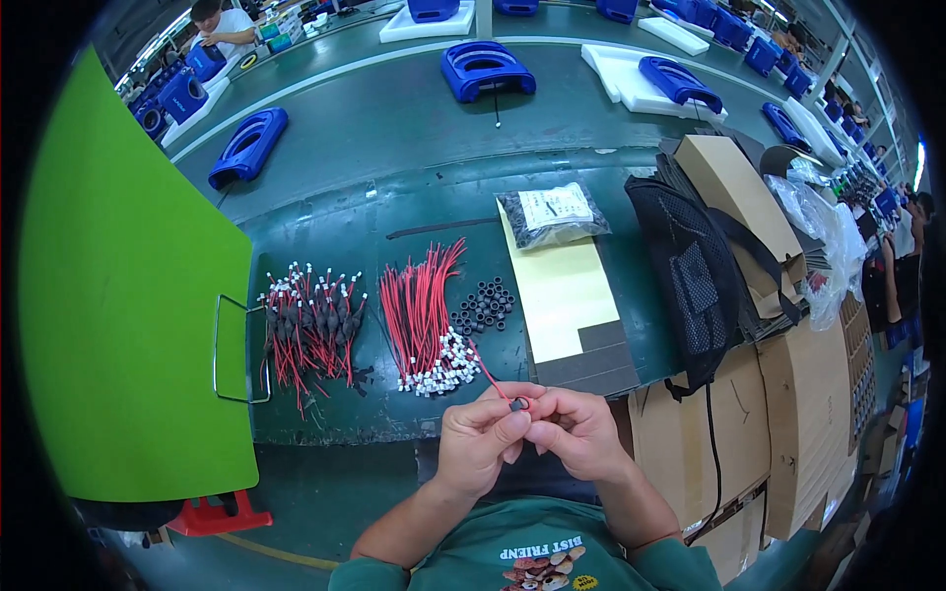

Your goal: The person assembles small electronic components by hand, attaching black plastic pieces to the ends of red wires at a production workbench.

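A wire [487,368] and black piece [518,404] are pinched by both hands [473,448], fingers [509,428] closed, seemingly for control. Left of the rings [481,307], leads [419,295] are bunched, likely for reach.

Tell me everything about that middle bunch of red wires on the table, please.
The bunch is many thin, mostly red wires lying loosely side by side on the green table. Small white connectors, plastic-looking, crowd its near end; the far ends spread slightly. Black rings lie beside it on the right.
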The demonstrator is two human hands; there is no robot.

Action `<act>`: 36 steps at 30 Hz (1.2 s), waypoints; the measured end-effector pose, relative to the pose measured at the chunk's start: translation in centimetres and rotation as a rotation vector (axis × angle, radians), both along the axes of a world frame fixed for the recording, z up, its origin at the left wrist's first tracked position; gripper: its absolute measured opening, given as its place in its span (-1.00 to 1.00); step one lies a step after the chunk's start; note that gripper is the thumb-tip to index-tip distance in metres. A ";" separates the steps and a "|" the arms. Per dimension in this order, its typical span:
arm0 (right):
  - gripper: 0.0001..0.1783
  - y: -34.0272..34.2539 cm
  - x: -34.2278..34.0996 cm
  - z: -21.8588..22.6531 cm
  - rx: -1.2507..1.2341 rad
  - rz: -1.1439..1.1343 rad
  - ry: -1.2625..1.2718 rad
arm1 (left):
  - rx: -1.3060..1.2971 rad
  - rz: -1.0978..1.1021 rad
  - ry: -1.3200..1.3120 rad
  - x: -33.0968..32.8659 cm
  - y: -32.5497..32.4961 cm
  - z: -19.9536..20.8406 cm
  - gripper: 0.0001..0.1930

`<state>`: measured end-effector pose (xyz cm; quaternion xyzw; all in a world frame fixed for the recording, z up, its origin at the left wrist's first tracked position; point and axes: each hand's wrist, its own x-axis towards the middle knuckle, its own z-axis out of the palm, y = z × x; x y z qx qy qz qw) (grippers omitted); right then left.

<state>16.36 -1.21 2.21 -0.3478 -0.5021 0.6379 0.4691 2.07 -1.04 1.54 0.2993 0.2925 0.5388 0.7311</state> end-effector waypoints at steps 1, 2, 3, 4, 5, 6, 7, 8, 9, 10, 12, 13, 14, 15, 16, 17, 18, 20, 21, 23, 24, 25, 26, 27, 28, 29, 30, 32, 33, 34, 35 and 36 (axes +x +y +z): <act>-0.90 0.0 0.1 0.0 -0.035 0.012 0.037 | 0.001 0.005 0.001 -0.1 0.0 0.0 -0.85; -0.90 0.0 0.1 -0.1 -0.070 0.024 0.074 | 0.023 0.014 -0.010 -0.2 0.1 -0.1 -0.83; -0.90 0.0 0.0 0.1 -0.070 0.028 0.076 | 0.044 0.021 -0.019 -0.3 0.1 -0.2 -0.81; -0.89 0.1 0.0 0.3 -0.065 0.049 0.068 | 0.044 0.024 -0.017 -0.4 0.1 -0.3 -0.81; -0.88 0.2 -0.1 0.5 -0.059 0.069 0.060 | 0.089 0.039 -0.012 -0.5 0.1 -0.4 -0.81; -0.88 0.2 -0.1 0.5 -0.057 0.071 0.061 | 0.135 0.054 -0.010 -0.5 0.1 -0.5 -0.82; -0.88 0.2 -0.1 0.4 -0.063 0.077 0.047 | 0.137 0.055 -0.010 -0.6 0.2 -0.4 -0.82; -0.88 0.2 -0.2 0.4 -0.070 0.082 0.034 | 0.160 0.058 0.008 -0.6 0.3 -0.3 -0.81; -0.88 0.2 -0.2 0.5 -0.070 0.082 0.034 | 0.181 0.060 0.026 -0.7 0.3 -0.2 -0.81; -0.88 0.2 -0.3 0.7 -0.064 0.086 0.041 | 0.182 0.060 0.026 -0.6 0.2 -0.2 -0.81; -0.88 0.3 -0.3 0.8 -0.056 0.090 0.046 | 0.231 0.089 0.064 -0.5 0.2 -0.2 -0.83; -0.88 0.3 -0.4 0.7 -0.056 0.097 -0.012 | 0.233 0.089 0.064 -0.5 0.2 -0.1 -0.83; -0.89 0.3 -0.4 0.6 -0.057 0.105 -0.070 | 0.215 0.105 0.071 -0.7 0.2 0.0 -0.83; -0.89 0.2 -0.4 0.6 -0.057 0.106 -0.071 | 0.194 0.122 0.078 -0.8 0.0 0.2 -0.83; -0.90 0.1 -0.5 0.7 0.006 0.115 -0.143 | 0.193 0.123 0.078 -0.9 0.1 0.4 -0.83; -0.90 0.0 -0.7 0.8 0.069 0.125 -0.216 | 0.202 0.115 0.074 -0.9 0.4 0.8 -0.83; -0.91 0.0 -1.0 1.0 0.043 0.084 -0.170 | 0.211 0.104 0.069 -1.0 0.7 1.1 -0.84; -0.92 -0.3 -0.8 0.4 0.053 0.076 -0.183 | 0.192 0.071 0.078 -1.3 0.6 1.2 -0.84; -0.92 -0.3 -0.6 0.0 0.064 0.069 -0.194 | 0.174 0.041 0.090 -1.5 0.5 1.3 -0.85; -0.92 0.0 -0.2 -0.8 0.112 0.004 -0.167 | 0.166 0.013 0.054 -1.7 0.7 1.0 -0.88; -0.90 -0.1 -0.1 -1.1 0.153 -0.063 -0.139 | 0.151 -0.017 0.017 -1.8 0.6 0.9 -0.88; -0.90 -0.1 0.0 -0.9 0.149 -0.064 -0.139 | 0.147 -0.019 0.018 -1.9 0.5 0.9 -0.88; -0.88 0.1 0.1 -0.5 0.112 -0.118 -0.039 | 0.111 -0.057 0.041 -1.9 0.6 0.9 -0.88; -0.85 0.4 0.3 -0.2 0.078 -0.170 0.061 | 0.077 -0.094 0.064 -1.9 0.7 0.9 -0.87; -0.81 0.7 0.5 -0.2 0.141 -0.175 0.036 | 0.075 -0.095 0.063 -1.9 0.7 0.8 -0.87; -0.81 0.8 0.6 0.2 0.140 -0.177 0.035 | 0.084 -0.175 0.140 -1.9 0.7 0.8 -0.87; -0.82 0.8 0.6 1.1 0.161 -0.159 -0.081 | 0.094 -0.254 0.216 -1.9 0.6 0.8 -0.87; -0.82 1.1 0.6 1.4 0.181 -0.143 -0.197 | 0.154 -0.293 0.262 -1.6 0.7 0.9 -0.87; -0.84 1.3 0.6 1.0 0.273 -0.181 -0.215 | 0.215 -0.335 0.308 -1.4 0.8 1.0 -0.87; -0.86 1.4 0.6 0.7 0.366 -0.218 -0.233 | 0.176 -0.316 0.279 -1.2 0.8 1.4 -0.87; -0.86 1.2 0.5 1.0 0.364 -0.222 -0.234 | 0.175 -0.321 0.278 -1.2 0.8 1.5 -0.87; -0.90 1.1 0.5 1.5 0.270 -0.220 -0.185 | 0.236 -0.302 0.311 -1.3 0.9 1.5 -0.87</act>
